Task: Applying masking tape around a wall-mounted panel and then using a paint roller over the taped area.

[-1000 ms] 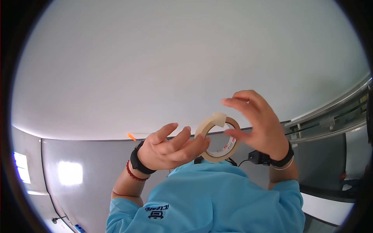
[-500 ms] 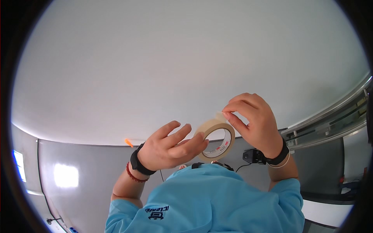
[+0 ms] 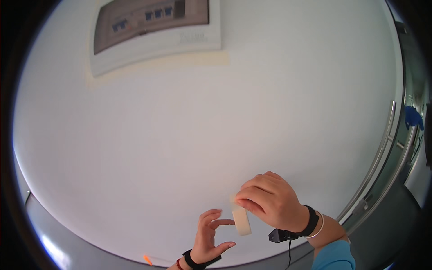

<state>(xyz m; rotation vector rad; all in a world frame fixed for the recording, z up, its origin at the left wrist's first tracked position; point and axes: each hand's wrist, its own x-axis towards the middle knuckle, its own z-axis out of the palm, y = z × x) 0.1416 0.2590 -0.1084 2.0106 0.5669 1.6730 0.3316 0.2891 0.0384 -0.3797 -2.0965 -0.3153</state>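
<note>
A roll of masking tape [image 3: 242, 220], cream coloured and seen nearly edge-on, hangs between my hands close to the white wall. My right hand [image 3: 274, 202] pinches the loose end of the tape at the roll's top between thumb and fingers. From the left, the index finger of my left hand [image 3: 208, 236] reaches into the roll's side and holds it up, though its fingertip is hidden. The other left fingers and the thumb are spread away from the roll.
High on the white wall [image 3: 180, 135] is an electrical panel box [image 3: 157, 47] with a dark cover. Masking tape strips [image 3: 193, 59] run along its lower and left edges. A metal door handle [image 3: 378, 157] stands at right; an orange object [image 3: 147, 259] sits at the wall's bottom.
My view has tilted up, bringing the panel box in and my shirt mostly out. The roll has turned from showing its ring to edge-on. My right hand still pinches the tape end.
</note>
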